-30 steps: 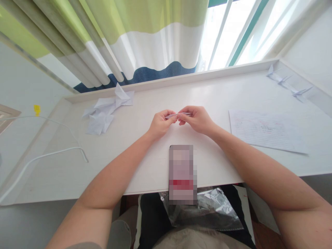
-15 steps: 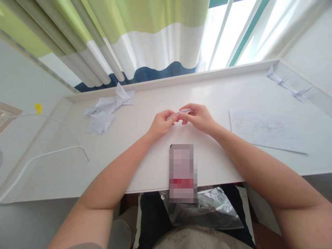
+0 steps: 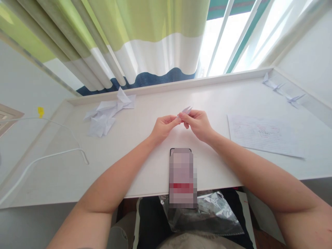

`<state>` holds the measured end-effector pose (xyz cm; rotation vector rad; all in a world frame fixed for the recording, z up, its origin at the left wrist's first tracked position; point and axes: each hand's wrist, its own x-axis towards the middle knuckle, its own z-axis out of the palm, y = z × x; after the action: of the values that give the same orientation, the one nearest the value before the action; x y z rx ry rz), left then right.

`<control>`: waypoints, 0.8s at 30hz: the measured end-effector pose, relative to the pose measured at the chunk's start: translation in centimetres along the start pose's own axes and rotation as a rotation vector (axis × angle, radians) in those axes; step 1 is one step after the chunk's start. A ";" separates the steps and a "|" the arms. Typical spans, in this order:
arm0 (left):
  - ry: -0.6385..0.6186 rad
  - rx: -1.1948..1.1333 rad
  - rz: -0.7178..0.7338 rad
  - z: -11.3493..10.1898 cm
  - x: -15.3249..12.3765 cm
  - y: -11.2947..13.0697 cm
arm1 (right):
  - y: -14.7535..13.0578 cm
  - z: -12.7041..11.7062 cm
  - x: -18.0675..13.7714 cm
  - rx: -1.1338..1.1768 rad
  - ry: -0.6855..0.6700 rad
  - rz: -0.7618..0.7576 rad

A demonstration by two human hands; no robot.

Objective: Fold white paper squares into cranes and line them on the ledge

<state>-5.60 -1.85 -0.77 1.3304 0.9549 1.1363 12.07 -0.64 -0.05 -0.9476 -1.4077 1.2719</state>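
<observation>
Behind the desk, a long fabric curtain banded in lime green, white and navy (image 3: pixel 160 22) is hanging beside a bright window (image 3: pixel 233 38), and below it a broad, white, rimmed desk (image 3: pixel 151 169) is stretching from side to side. Right in the middle, a small, pointed piece of folded white paper (image 3: pixel 187 110) is sitting between two bare hands, just above the desktop! The left hand (image 3: pixel 162 128) is closing thumb and fingers on its near end, while the right hand (image 3: pixel 201 122) is pinching it from the other side, thumb on top (the fingertips are almost meeting, so much of the paper is hiding). Over on the left, a loose heap of folded white paper sheets (image 3: pixel 106 109) is lying near the back rim; over on the right, a flat white sheet of lined, written-on paper (image 3: pixel 264 133) is resting below a row of small, spiky white paper folds (image 3: pixel 277 88). Nearer the body, a dark-edged, rectangular phone (image 3: pixel 181 173) is showing a blurred-out screen, its lower end overlapping a clear, crinkled plastic bag (image 3: pixel 204 218) on the lap.
</observation>
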 end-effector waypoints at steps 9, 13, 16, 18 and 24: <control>-0.129 0.031 -0.067 -1.3 0.0 -0.1 | -0.3 -1.0 -0.1 -0.064 -0.069 0.039; -0.123 0.074 -0.023 -0.8 -0.1 0.0 | 0.0 -0.8 -0.1 -0.075 -0.080 0.060; -0.116 0.084 0.008 -0.7 -0.2 0.0 | 0.1 -0.7 -0.1 -0.086 -0.066 0.064; -0.134 0.081 0.014 -0.8 -0.3 0.1 | -0.1 -0.8 -0.1 -0.087 -0.072 0.067; -0.278 0.052 0.028 -1.2 -0.6 0.3 | 0.0 -1.4 0.2 0.011 -0.062 0.090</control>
<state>-6.93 -2.22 -0.62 1.5023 0.7681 0.9232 13.41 -0.12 -0.02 -0.9809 -1.4174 1.3846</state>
